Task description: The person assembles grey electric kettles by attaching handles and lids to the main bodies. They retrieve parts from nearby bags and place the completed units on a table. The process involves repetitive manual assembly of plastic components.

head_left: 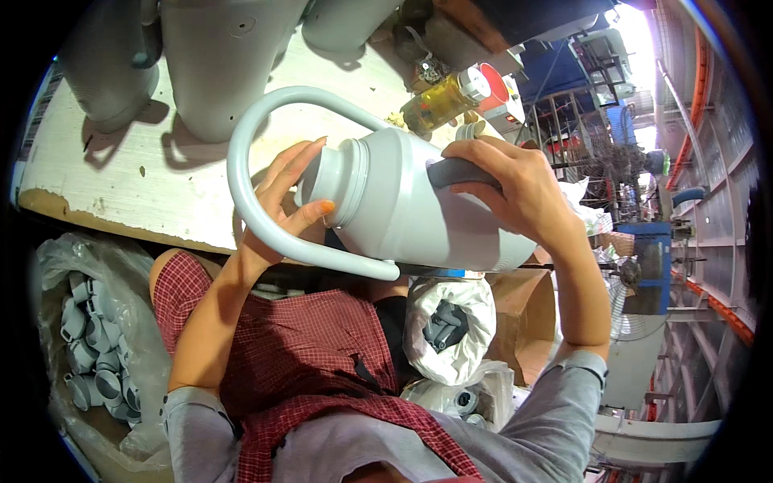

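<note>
Gripping one grey jug (pixel 419 209), two hands (pixel 515 185)

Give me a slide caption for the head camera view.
Left hand steadies a grey plastic jug while right hand presses its dark handle piece.

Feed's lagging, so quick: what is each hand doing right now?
Left hand: fingers around the jug neck, holding it.
Right hand: shut on a dark grey handle piece against the jug.
</note>
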